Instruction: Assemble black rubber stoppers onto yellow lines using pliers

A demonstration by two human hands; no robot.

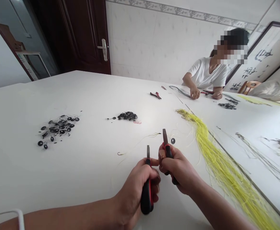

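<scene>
My left hand (132,191) is shut on the black-and-red handles of a pair of pliers (146,195), with the short steel jaws pointing up. My right hand (175,169) grips a second pair of pliers (168,152) close beside the first. Whatever lies between the jaws is too small to tell. A thin yellow thread (142,142) runs across the white table (82,179) just beyond my hands, near a small wire hook (121,153). A black rubber ring (173,141) lies to the right of the jaws. A long bundle of yellow threads (216,159) spreads beyond my right hand.
Two piles of small black rings (57,129) (127,116) lie on the left and middle of the table. Another pair of pliers (155,95) lies further off. Across the table, a person in a white shirt (207,73) works with both hands near dark cords (179,91).
</scene>
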